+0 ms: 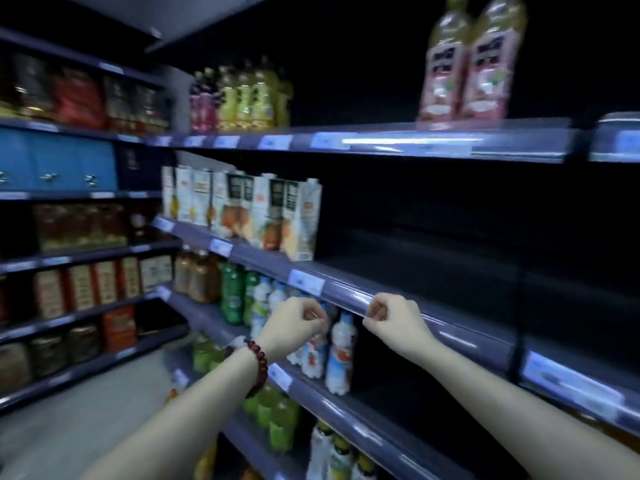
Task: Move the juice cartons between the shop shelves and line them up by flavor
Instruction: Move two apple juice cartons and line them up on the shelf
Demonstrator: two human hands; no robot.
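Grey-blue shelf lip [349,295] is sitting right in front of both your fists, and neither is carrying anything: your left hand [298,323] is hovering with fingers curled in on themselves, in front of the small white bottles [341,355] on the level below, and your right hand [391,317] is curled just as tightly beside the lip's lower edge, though blur is hiding whether it is touching. The juice cartons [263,213] are standing up and to your left, bunched in 1 tight row at the left part of the middle shelf [415,268], with green-topped and white-topped packs mixed together, so the sorting by flavour is looking unfinished. You are risking 2 things, I judge: lifting your left hand straight up could catch the beaded bracelet [254,362] or your knuckles on the lip, and a sideways swing could topple the white bottles, since they are standing near their shelf's front edge. Pulling 1 carton from that packed row could also be dragging its neighbours over the front. Open room is lying to the right of the cartons, where the dark board is running bare toward the upright, so you are getting plenty of sliding space there. Overhead, the upper shelf [415,143] is limiting how high a carton can tilt.
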